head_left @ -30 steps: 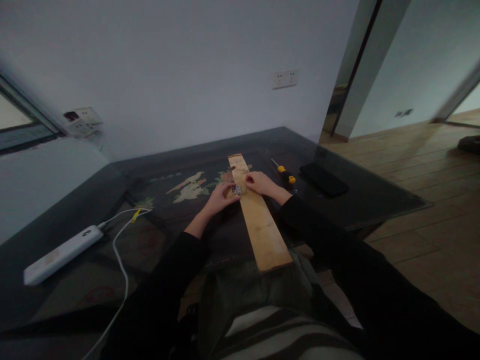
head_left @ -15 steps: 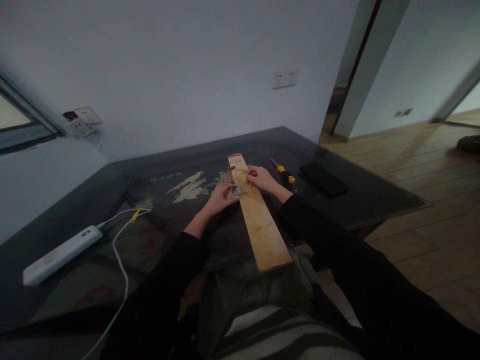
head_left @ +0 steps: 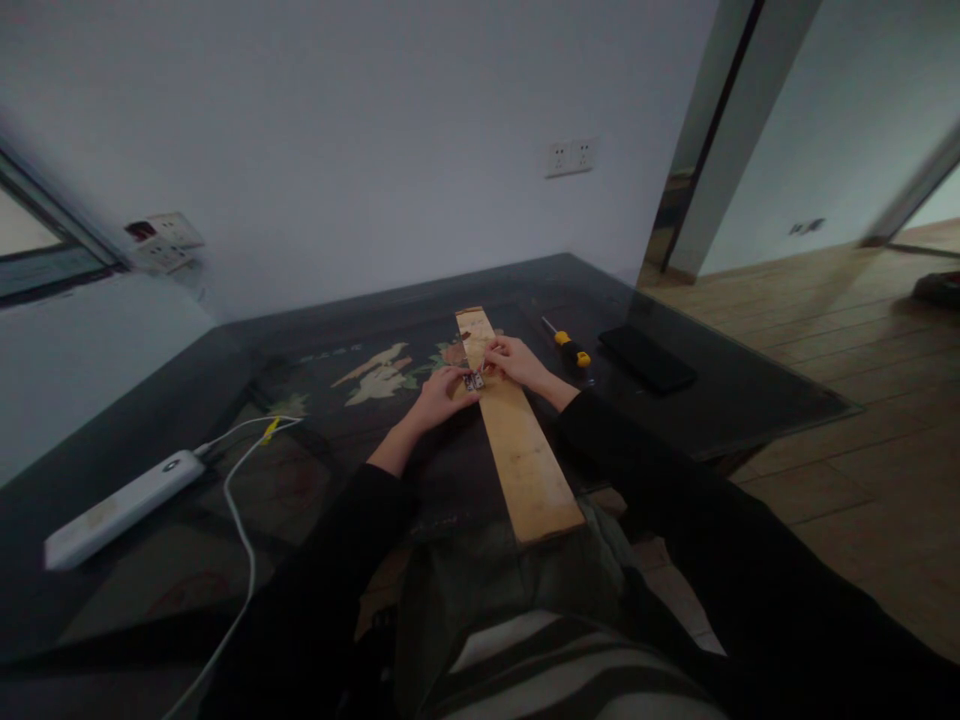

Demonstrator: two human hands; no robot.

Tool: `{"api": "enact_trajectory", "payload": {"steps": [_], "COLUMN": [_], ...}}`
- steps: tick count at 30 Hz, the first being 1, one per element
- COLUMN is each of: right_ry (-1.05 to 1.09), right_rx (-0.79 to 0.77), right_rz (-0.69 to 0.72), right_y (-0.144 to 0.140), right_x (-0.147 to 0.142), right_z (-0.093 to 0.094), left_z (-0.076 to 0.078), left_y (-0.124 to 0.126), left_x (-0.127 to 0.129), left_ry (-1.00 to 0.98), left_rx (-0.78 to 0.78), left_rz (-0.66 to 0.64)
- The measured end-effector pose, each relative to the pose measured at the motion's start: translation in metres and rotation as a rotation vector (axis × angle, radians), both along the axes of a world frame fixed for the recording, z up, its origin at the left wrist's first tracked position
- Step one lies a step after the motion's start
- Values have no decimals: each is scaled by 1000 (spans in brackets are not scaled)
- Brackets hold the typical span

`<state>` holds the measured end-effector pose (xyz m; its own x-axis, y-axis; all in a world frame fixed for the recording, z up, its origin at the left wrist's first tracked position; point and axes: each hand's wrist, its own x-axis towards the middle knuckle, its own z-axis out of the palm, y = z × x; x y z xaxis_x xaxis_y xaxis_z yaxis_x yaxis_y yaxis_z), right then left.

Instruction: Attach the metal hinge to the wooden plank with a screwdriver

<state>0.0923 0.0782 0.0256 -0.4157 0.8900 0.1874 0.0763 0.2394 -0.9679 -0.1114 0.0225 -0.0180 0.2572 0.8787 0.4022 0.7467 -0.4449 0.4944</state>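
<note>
A long light wooden plank lies on the dark glass-topped table, its near end sticking out over the table edge toward my lap. A small metal hinge sits at the plank's left edge. My left hand rests beside it and its fingertips hold the hinge in place. My right hand lies on the plank with its fingers pinched right at the hinge; whatever is between them is too small to tell.
A yellow-and-black screwdriver and a black phone lie right of the plank. A white power bank with white cables sits at the near left. Walls with sockets close the back; a wooden floor lies right.
My right hand has moved from farther up the plank down and left to the hinge. My left hand has stayed on the hinge.
</note>
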Motion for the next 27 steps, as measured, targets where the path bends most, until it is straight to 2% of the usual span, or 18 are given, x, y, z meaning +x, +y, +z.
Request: {"api": "enact_trajectory", "payload": {"steps": [4,13,17,22,27], "right_ry": [-14,-73,-53,17,56], "right_rx": [68,99,44,-111,-151], "right_rz": [59,70,68,17,-34], "right_y": [-3,-3,-5,-4,-5], "right_x": [-1,0,1,1,0], "right_z": [0,2,2,1,3], "left_z": [0,2,1,1,3], "left_y": [1,0,0,0,-1], "left_x": [0,-3,-2,-2,-1], "left_ry": [-4,5,7,14,20], "left_rx": [17,-3,-21,-24,-12], "left_rz": [-12,4,7,-12,-29]}}
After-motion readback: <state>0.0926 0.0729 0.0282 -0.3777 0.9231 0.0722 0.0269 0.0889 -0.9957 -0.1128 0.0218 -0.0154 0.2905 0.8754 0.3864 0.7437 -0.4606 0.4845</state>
